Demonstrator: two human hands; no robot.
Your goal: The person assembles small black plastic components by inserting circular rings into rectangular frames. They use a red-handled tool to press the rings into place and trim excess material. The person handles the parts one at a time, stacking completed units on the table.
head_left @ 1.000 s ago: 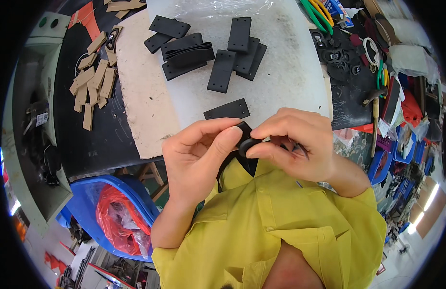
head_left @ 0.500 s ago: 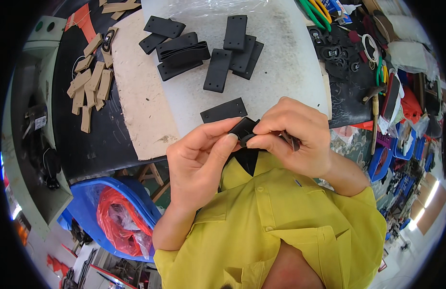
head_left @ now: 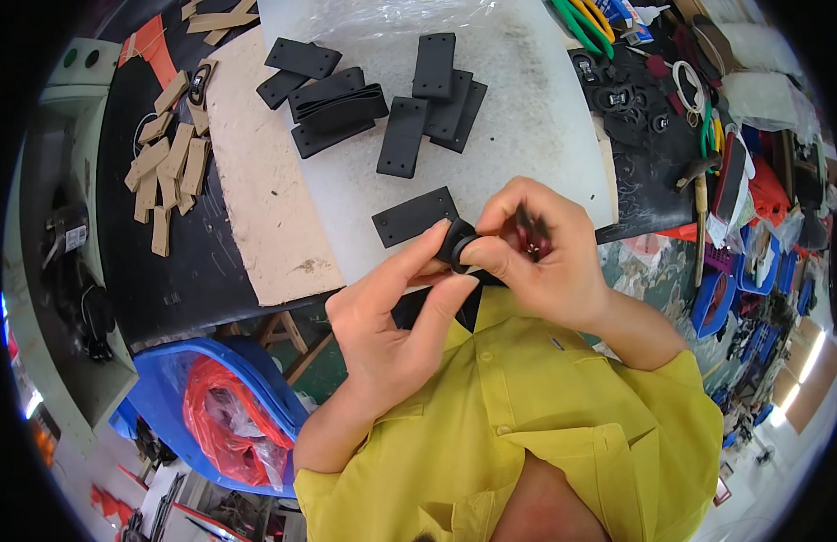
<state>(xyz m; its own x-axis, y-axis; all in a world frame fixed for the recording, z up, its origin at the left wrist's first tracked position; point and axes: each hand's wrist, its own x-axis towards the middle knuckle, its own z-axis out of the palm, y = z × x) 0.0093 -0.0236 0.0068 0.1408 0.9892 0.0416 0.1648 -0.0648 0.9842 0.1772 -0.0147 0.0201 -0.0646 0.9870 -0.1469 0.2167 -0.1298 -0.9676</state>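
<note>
Near the front edge of the white board, my two hands meet at a small curled black strip (head_left: pixel 457 245). The thumb and forefinger of my left hand (head_left: pixel 382 330) are around its left side, the thumb tip just below it. My right hand (head_left: pixel 554 262) pinches the strip's right side between thumb and forefinger. A dark thing with a reddish part (head_left: pixel 532 238) is tucked in the right palm; its kind is hidden by the fingers. Just beyond the hands lies a flat black piece with small holes (head_left: pixel 409 219).
Folded black pieces with holes (head_left: pixel 403 135) lie stacked farther back on the white board (head_left: pixel 536 117). Several tan strips (head_left: pixel 176 149) are scattered on the dark table at left. Black buckle-like parts (head_left: pixel 621 99) and a hammer (head_left: pixel 701 194) lie right. A blue bin (head_left: pixel 274 384) stands below left.
The black strip has turned and now shows a rounder, curled shape. My left thumb has slid down off it, and my right fingers have shifted with more of the dark thing showing.
</note>
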